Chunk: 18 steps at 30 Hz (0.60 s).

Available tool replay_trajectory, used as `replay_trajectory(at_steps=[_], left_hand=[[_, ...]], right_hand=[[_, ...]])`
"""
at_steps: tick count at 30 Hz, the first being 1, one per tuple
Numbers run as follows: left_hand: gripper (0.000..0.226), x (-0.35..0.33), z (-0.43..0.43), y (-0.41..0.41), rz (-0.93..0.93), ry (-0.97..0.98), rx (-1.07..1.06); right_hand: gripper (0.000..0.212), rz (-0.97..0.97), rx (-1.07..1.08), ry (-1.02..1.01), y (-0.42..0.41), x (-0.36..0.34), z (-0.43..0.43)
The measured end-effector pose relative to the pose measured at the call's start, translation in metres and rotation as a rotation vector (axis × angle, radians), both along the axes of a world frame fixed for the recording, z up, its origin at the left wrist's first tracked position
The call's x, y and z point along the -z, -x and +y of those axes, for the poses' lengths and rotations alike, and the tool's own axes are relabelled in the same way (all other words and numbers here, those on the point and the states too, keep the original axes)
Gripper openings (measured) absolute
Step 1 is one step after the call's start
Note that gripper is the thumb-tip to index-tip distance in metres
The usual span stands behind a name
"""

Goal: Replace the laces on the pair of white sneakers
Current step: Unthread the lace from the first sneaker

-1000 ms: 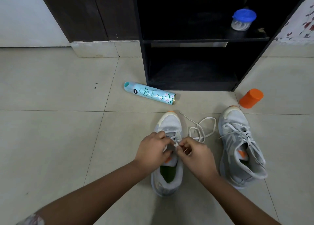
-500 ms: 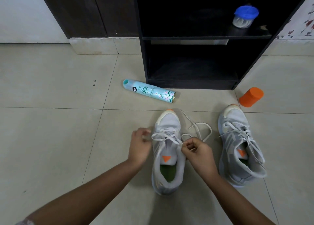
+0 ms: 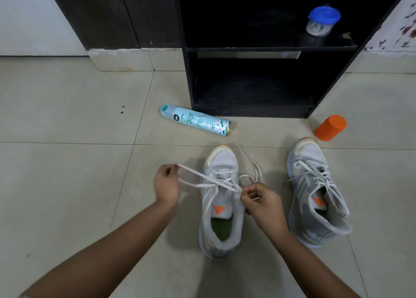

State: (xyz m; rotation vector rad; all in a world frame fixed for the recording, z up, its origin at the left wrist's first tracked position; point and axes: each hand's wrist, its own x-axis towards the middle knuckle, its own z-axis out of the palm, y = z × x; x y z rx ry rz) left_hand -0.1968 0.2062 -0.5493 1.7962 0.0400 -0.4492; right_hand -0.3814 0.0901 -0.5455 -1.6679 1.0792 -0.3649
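Sneaker lies lengthwise (toe away); lace — crosswise.

Both bare forearms reach in from the near edge. The left hand is curled, pinching a loop of flat white shoelace stretched taut; the right hand, fingers bent, pinches the same lace's right end
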Motion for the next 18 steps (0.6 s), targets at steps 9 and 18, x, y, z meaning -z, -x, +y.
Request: replay_trajectory(at_steps=[9, 18], left_hand=[[0.026, -0.024, -0.007, 0.044, -0.991, -0.441, 0.951], [0.009, -0.002, 0.006, 0.007, -0.099, -0.047, 0.133]], right_hand=[[0.009, -0.003, -0.045, 0.048, -0.003, -0.001, 0.004], [0.011, -0.023, 0.001, -0.014, -0.001, -0.001, 0.003]])
